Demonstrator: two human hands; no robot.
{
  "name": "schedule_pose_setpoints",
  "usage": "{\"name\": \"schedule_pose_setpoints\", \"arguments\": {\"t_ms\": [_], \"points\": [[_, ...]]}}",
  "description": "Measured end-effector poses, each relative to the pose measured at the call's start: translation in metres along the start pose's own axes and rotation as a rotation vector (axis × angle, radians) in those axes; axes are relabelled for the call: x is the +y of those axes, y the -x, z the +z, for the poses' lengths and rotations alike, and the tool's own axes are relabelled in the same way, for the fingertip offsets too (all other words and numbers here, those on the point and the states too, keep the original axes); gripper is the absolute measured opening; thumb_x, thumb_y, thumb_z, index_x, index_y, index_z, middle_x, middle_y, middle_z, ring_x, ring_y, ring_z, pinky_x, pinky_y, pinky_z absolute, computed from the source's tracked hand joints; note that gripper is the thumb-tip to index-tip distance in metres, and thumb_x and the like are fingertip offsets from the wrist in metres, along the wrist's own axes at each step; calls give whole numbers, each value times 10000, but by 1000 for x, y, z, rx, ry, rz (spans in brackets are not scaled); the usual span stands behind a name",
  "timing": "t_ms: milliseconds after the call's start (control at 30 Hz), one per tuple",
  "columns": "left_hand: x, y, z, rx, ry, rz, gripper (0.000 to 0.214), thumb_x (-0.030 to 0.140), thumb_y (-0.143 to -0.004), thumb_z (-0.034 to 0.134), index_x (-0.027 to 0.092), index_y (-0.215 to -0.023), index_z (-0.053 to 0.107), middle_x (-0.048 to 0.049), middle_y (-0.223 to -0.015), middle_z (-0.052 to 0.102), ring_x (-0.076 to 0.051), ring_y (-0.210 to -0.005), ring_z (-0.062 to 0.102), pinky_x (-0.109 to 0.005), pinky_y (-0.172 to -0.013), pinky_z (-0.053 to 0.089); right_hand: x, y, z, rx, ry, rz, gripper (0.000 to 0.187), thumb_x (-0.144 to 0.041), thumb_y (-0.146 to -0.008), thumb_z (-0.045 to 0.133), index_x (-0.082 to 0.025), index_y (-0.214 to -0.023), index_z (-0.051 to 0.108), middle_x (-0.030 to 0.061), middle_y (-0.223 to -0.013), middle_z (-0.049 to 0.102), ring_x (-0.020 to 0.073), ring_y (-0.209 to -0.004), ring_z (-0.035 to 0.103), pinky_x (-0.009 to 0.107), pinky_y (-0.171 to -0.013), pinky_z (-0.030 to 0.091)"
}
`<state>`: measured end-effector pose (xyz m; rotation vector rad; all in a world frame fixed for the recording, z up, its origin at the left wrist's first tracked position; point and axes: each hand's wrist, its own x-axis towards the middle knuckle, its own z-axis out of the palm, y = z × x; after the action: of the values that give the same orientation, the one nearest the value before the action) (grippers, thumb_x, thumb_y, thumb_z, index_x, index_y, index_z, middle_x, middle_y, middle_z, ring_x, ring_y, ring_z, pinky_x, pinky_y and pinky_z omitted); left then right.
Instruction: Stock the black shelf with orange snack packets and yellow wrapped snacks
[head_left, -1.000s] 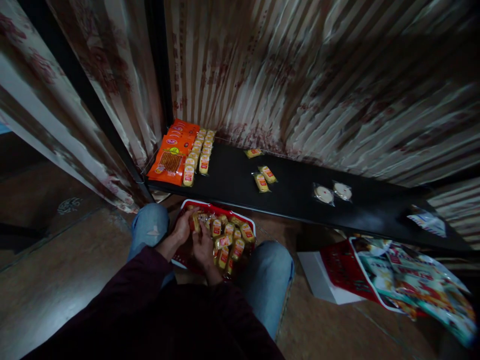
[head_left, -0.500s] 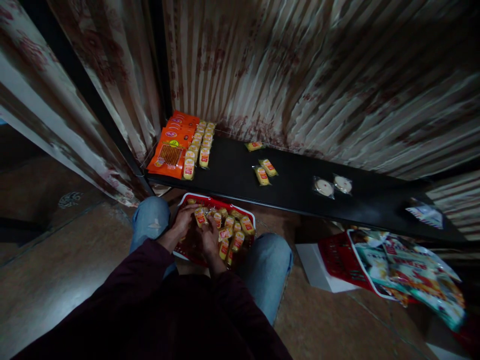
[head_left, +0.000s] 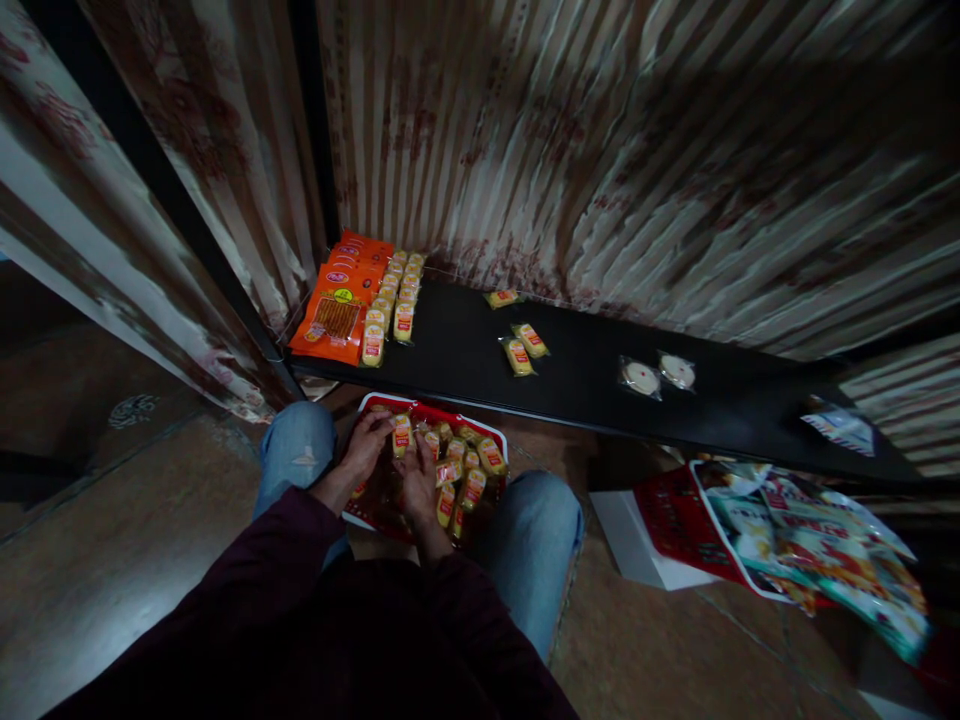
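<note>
Between my knees is a red basket [head_left: 480, 418] with a white rim, holding several small yellow wrapped snack cakes [head_left: 473, 487] with red-and-orange labels. Over its left part, my left hand [head_left: 367, 447] pinches the edge of one packaged snack cake [head_left: 402, 434]. My right hand [head_left: 420, 482] grips the same cake from its lower right side, so both hands share it. On the black shelf [head_left: 450, 340] ahead, more such cakes [head_left: 403, 318] stand in two rows beside orange snack bags [head_left: 341, 310].
Three loose cakes [head_left: 517, 355] lie mid-shelf, with two round white packaged items [head_left: 641, 378] farther right and a pale packet [head_left: 838, 425] near the end. Another red basket [head_left: 671, 515] of large snack bags [head_left: 825, 530] sits on the floor at right. A striped curtain [head_left: 525, 130] hangs behind.
The snack cake between my hands has been raised slightly clear of the others and stands more upright. My view has shifted a little; the shelf goods have stayed put.
</note>
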<state>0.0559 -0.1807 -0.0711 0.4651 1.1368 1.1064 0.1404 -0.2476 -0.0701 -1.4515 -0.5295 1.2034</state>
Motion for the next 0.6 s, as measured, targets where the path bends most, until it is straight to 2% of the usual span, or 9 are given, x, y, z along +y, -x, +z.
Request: {"name": "schedule_pose_setpoints", "arguments": {"t_ms": [133,300,400,600], "points": [[0,3,0,-74,-13,-8,397,327,-535,805,169,-867,657,-17,-797,651,-150,-784,604,-269,-722,445,-2,1,-1,-3,-15,-37,539,-454,-801,547,-266,-1304,491,66,-1309,571,187,-1026,626,343,-842,539],[-6,4,-1,-157,-13,26,368,245,-522,799,172,-865,687,-16,-848,650,-153,-856,599,-289,-820,445,-1,0,-2,18,-20,-35,529,-426,-793,559,-264,-1292,490,60,-1347,537,192,-1114,578,351,-877,520],[-7,5,-2,-162,-38,40,374,226,-523,793,174,-880,695,-24,-877,648,-163,-896,588,-298,-848,435,0,0,-4,13,-3,-30,538,-424,-777,583,-262,-1284,502,64,-1363,521,204,-1143,560,358,-879,518],[0,9,0,-167,-41,12,382,245,-539,789,185,-903,691,-28,-905,654,-176,-895,587,-308,-830,439,-8,3,-1,11,-106,1,548,-414,-745,587,-256,-1267,543,69,-1371,511,208,-1106,581,343,-840,536]]}}
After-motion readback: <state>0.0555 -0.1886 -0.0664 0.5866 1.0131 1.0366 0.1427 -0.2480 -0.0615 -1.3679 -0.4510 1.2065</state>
